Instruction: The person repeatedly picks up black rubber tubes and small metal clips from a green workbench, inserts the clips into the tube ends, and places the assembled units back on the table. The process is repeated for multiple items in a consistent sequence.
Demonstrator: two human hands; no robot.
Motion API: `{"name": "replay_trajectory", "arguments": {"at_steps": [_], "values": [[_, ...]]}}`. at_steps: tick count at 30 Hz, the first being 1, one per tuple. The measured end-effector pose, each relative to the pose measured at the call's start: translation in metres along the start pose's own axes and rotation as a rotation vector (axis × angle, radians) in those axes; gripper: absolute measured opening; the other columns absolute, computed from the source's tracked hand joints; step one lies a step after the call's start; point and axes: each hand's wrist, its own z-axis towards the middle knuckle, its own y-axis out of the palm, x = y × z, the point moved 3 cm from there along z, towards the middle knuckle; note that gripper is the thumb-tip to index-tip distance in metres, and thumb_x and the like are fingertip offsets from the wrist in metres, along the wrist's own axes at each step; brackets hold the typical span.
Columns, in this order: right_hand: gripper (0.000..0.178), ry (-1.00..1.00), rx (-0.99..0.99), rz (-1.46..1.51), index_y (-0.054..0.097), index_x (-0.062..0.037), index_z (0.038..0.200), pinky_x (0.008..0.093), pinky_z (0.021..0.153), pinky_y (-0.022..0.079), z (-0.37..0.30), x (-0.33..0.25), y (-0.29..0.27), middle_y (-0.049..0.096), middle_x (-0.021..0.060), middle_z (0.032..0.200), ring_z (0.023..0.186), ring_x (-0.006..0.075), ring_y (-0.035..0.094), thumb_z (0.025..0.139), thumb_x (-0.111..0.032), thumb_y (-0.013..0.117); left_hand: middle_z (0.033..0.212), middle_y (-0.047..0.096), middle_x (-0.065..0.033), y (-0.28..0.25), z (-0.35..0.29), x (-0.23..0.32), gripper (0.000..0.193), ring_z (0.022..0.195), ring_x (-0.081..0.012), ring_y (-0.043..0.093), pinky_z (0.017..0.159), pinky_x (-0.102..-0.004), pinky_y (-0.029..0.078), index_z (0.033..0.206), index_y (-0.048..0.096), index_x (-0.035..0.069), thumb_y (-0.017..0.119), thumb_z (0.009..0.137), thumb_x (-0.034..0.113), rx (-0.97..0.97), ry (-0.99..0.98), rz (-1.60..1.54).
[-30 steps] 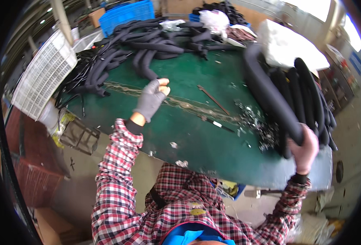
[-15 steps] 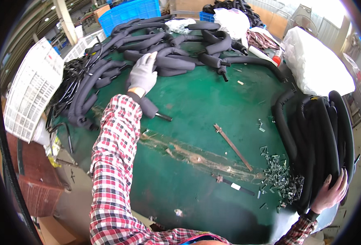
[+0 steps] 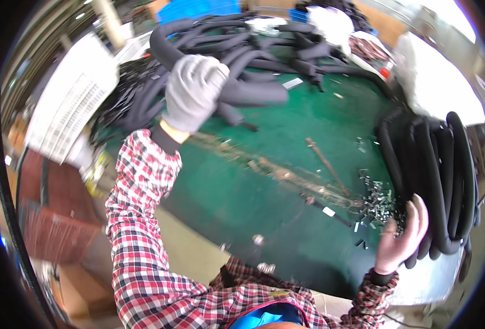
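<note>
My left hand [image 3: 195,90], in a light grey glove, is raised over the left part of the green table [image 3: 226,205]. Its fingers are wrapped round a dark foam tube [image 3: 256,93], which sticks out on both sides of the fist and is slightly blurred. Behind it lies a heap of similar foam tubes [image 3: 209,41]. My right hand [image 3: 406,236] is open, its fingers extended, beside a scatter of small metal clips [image 3: 377,200]. Just right of that hand lies a bundle of long black foam tubes [image 3: 434,181].
A rusty metal strip [image 3: 327,164] and a thin black rod with a white label [image 3: 328,211] lie mid-table. White plastic crates [image 3: 72,98] stand at left, blue crates [image 3: 198,8] at the back. A large white bag [image 3: 437,82] sits at the far right.
My left hand has lifted toward me, raising a foam tube from the heap. My right hand has come off the black bundle and moved left toward the clips. The view has shifted.
</note>
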Motion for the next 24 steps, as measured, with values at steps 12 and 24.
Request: {"name": "replay_trajectory", "arguments": {"at_steps": [12, 24], "values": [[0.082, -0.733, -0.348, 1.104, 0.062, -0.003, 0.122, 0.0414, 0.074, 0.044, -0.072, -0.268, 0.003, 0.056, 0.0103, 0.083, 0.074, 0.0291, 0.056, 0.082, -0.075, 0.055, 0.098, 0.065, -0.0112, -0.36, -0.176, 0.155, 0.038, 0.087, -0.0315, 0.063, 0.075, -0.0438, 0.052, 0.1, 0.065, 0.007, 0.075, 0.063, 0.012, -0.291, -0.185, 0.045], [0.049, -0.4, 0.176, 0.366, 0.063, -0.0081, 0.112, 0.0452, 0.093, 0.045, -0.047, -0.04, 0.015, 0.062, 0.0086, 0.113, 0.107, 0.0307, 0.06, 0.079, -0.042, 0.073, 0.106, 0.068, -0.0157, -0.232, -0.278, 0.209, 0.034, 0.096, -0.0387, 0.064, 0.085, -0.0477, 0.05, 0.114, 0.064, 0.002, 0.066, 0.081, -0.005, -0.264, -0.716, -0.084]]}}
